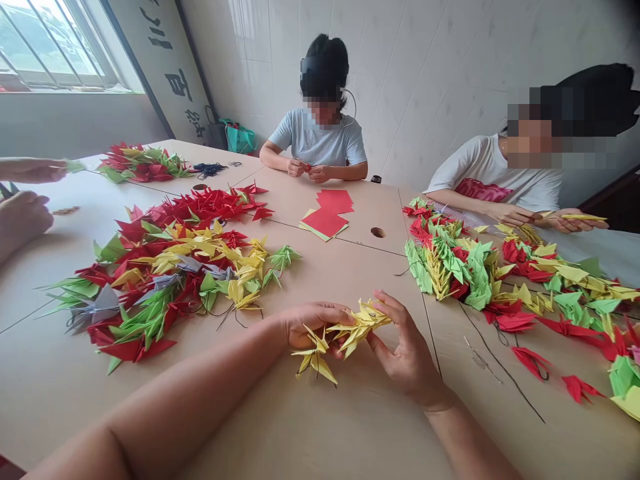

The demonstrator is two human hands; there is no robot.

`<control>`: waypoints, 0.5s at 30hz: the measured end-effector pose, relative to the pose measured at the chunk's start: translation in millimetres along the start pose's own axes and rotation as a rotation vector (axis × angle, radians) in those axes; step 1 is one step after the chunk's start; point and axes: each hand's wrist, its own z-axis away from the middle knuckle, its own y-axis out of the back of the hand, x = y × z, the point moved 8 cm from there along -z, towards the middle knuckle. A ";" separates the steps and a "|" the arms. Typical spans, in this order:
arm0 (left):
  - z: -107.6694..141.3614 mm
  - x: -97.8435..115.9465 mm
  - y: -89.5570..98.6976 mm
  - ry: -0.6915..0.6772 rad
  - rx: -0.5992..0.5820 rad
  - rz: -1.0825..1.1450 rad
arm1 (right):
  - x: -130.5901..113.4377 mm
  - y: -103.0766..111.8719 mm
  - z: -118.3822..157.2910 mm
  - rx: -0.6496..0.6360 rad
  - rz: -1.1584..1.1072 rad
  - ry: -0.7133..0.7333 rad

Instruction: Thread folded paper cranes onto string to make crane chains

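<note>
A string of folded yellow paper cranes [361,328] is held just above the table in front of me. My left hand [315,325] is closed around its left part, and several cranes on dark thread dangle below those fingers. At the string's right end, my right hand [407,353] has its thumb and fingers bent around the outermost crane. To the left lies a big heap of paper cranes [170,267] in red, yellow, green and grey. Long strings of cranes [470,267] in red, green and yellow lie to the right.
Red and green paper squares [326,222] lie mid-table near a round hole [378,232]. Black thread [500,367] and loose red cranes [531,361] are at right. One person [320,140] sits opposite, another [493,170] at right; someone's hands [23,213] show at left.
</note>
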 end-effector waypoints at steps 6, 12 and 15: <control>-0.3 -0.3 -1.0 0.005 -0.002 -0.018 | 2.0 -3.9 0.8 -0.031 -0.033 -0.019; -1.3 -0.2 -0.3 -0.004 -0.005 -0.027 | -2.1 -5.0 1.0 -0.048 -0.023 -0.005; -1.3 -0.4 -0.4 -0.008 -0.006 -0.019 | -1.2 -6.6 1.8 -0.057 -0.009 -0.006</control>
